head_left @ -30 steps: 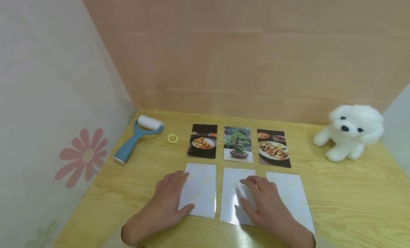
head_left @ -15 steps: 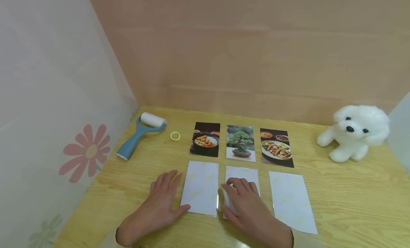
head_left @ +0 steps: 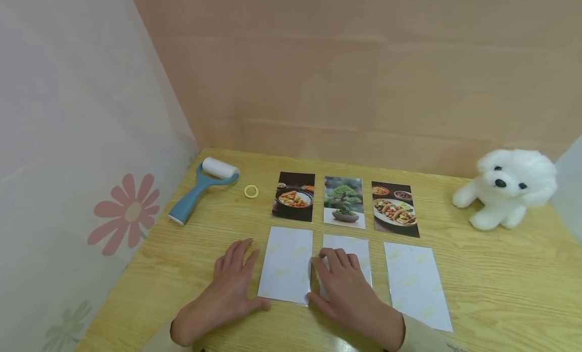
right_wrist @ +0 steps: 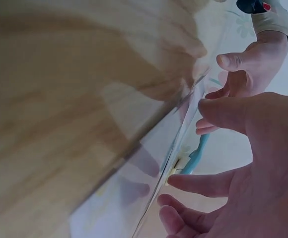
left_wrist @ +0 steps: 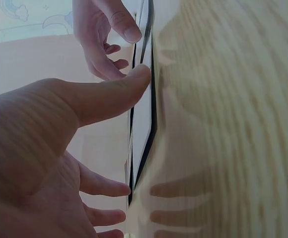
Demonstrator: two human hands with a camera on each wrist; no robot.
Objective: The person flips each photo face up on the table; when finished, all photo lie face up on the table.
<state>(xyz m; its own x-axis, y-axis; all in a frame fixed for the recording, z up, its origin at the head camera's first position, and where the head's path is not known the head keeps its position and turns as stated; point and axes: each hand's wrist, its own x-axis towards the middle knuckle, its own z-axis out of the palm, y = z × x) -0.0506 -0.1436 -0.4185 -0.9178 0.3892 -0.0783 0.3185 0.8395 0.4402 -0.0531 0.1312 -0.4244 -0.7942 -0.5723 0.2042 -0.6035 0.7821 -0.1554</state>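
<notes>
Three white-backed cards lie face down in a row near the front of the table. My left hand (head_left: 229, 286) is at the left side of the left white card (head_left: 286, 263), fingers spread, thumb at its near corner. Over the middle white card (head_left: 356, 247) lies my right hand (head_left: 343, 291), hiding much of it; its thumb and index fingertips are right at the left card's right edge. In the left wrist view, the left thumb (left_wrist: 107, 96) overlaps the card's edge. The right wrist view shows the right hand's fingers (right_wrist: 203, 183) loosely bent beside the card edge. The right white card (head_left: 418, 286) is untouched.
Behind lie three picture cards: a rice bowl card (head_left: 293, 197), a bonsai card (head_left: 344, 203) and a taco card (head_left: 395, 209). A blue-handled lint roller (head_left: 191, 196) and a yellow ring (head_left: 251, 191) are at back left. A white plush dog (head_left: 504, 195) sits at right.
My right hand has moved left from above the middle card to the left card's right edge. My left hand has drawn slightly back to the left card's left side. The head view has shifted a little.
</notes>
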